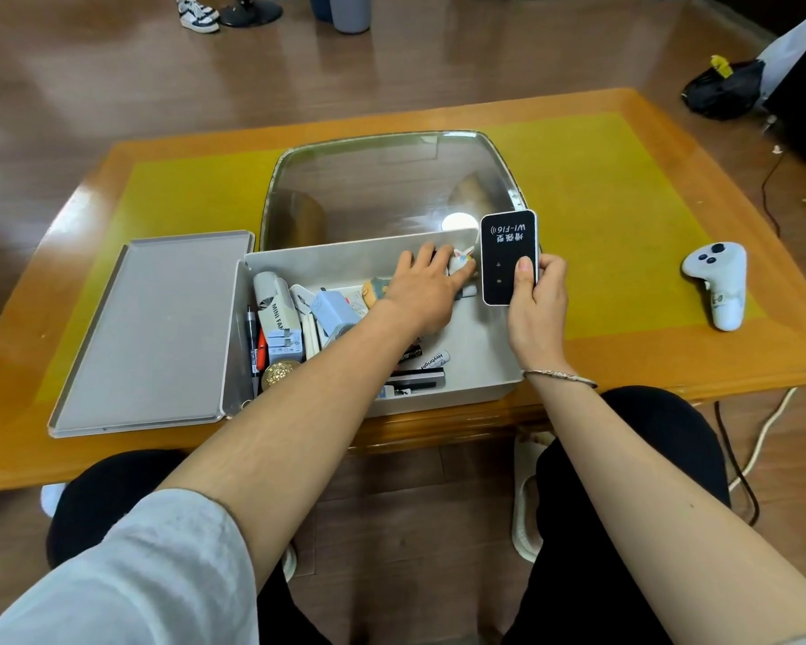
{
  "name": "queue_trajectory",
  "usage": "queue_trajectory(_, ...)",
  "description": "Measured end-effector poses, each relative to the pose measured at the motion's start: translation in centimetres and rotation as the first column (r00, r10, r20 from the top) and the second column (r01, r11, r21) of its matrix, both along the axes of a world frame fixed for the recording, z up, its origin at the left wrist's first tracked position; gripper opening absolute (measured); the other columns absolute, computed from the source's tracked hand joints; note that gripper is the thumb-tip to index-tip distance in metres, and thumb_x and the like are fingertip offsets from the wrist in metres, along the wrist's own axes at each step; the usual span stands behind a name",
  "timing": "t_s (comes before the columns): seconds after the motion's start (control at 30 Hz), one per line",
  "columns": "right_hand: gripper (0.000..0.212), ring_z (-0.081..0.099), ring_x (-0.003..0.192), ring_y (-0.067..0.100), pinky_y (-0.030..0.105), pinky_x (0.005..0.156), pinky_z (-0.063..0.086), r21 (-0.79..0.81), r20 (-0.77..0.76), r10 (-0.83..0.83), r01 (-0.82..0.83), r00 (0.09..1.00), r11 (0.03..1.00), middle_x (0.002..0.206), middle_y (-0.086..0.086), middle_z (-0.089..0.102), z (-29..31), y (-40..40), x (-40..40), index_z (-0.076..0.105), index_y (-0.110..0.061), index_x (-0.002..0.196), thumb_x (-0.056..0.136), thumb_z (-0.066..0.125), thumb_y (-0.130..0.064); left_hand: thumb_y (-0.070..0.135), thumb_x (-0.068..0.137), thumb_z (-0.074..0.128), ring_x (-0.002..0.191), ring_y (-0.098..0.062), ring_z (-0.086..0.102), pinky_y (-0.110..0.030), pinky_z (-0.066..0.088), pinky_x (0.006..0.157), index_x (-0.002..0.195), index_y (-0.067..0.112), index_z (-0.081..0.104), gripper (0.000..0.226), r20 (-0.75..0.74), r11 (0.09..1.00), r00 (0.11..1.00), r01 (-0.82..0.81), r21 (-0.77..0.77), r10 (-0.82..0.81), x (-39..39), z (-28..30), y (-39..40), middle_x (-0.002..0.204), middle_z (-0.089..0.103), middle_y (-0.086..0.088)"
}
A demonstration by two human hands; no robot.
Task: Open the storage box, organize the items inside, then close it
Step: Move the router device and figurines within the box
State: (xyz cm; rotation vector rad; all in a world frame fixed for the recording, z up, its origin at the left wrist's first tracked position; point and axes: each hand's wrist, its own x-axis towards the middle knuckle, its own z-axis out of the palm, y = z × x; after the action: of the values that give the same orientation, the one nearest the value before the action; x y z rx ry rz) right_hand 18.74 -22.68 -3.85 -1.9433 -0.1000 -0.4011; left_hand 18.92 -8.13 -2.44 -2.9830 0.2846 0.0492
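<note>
The grey storage box [480,360] is sitting open on the wooden counter [624,360], near its front edge, and its lid [150,332] is lying flat, inside up, touching the box's left wall. The left hand [422,284] is reaching into the far right part of the box with its fingers loosely spread and curving down over a small white rabbit figurine [461,263] against the back wall; whether the fingers are actually gripping the figurine is not clear. The right hand [533,302] is holding a black Wi-Fi device [507,256] upright just above the box's right wall, the thumb pressing on its face and the fingers wrapping round its right edge. A thin bracelet [559,377] is circling the right wrist.

Inside the box, the left half is crowded: a white mini fan package [275,309] is lying beside a pale blue gadget [333,311], pens [254,346] are lining the left wall, and a round gold object [280,372] is resting near the front left corner. A white tube [431,360] and dark flat items are lying under the left forearm. The right part of the box floor is showing bare grey.

Behind the box a clear tray [392,188] is standing on the counter. Well to the right, a white game controller [717,286] is lying on the yellow mat [624,202]
</note>
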Motion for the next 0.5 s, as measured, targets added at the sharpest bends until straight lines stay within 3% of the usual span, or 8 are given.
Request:
queue_trajectory(0.2, 0.022, 0.047, 0.081, 0.016, 0.022, 0.065, 0.035, -0.004, -0.013, 0.014, -0.014, 1.0, 1.0, 0.095, 0.003, 0.05, 0.0, -0.1, 0.0, 0.045, -0.001, 0.105, 0.1, 0.038, -0.022, 0.014, 0.089, 0.045, 0.141, -0.032, 0.009, -0.044, 0.02, 0.106, 0.15, 0.033, 0.017, 0.07, -0.006, 0.999, 1.0, -0.004, -0.045, 0.003, -0.7, -0.2, 0.8, 0.154, 0.013, -0.01)
queue_trajectory(0.33, 0.023, 0.045, 0.08, 0.012, 0.007, 0.062, 0.035, -0.009, -0.009, 0.02, -0.02, 1.0, 1.0, 0.095, 0.001, 0.049, 0.1, -0.1, 0.0, 0.045, 0.0, 0.106, 0.1, 0.038, -0.022, 0.014, 0.088, 0.05, 0.143, -0.031, 0.006, -0.045, 0.023, 0.105, 0.15, 0.032, 0.016, 0.073, -0.016, 0.997, 0.999, -0.031, -0.074, 0.03, -1.7, -0.6, 2.3, 0.156, 0.008, -0.009)
queue_trajectory(0.5, 0.023, 0.042, 0.072, 0.001, 0.005, 0.061, 0.034, -0.008, -0.022, 0.019, -0.02, 1.0, 1.0, 0.09, -0.002, 0.048, 0.1, -0.1, 0.0, 0.045, 0.0, 0.106, 0.1, 0.038, -0.022, 0.018, 0.093, 0.048, 0.143, -0.029, 0.005, -0.048, 0.023, 0.108, 0.15, 0.027, 0.017, 0.065, -0.047, 0.995, 0.997, -0.06, -0.074, 0.056, -1.9, -0.4, 3.2, 0.157, 0.007, -0.006)
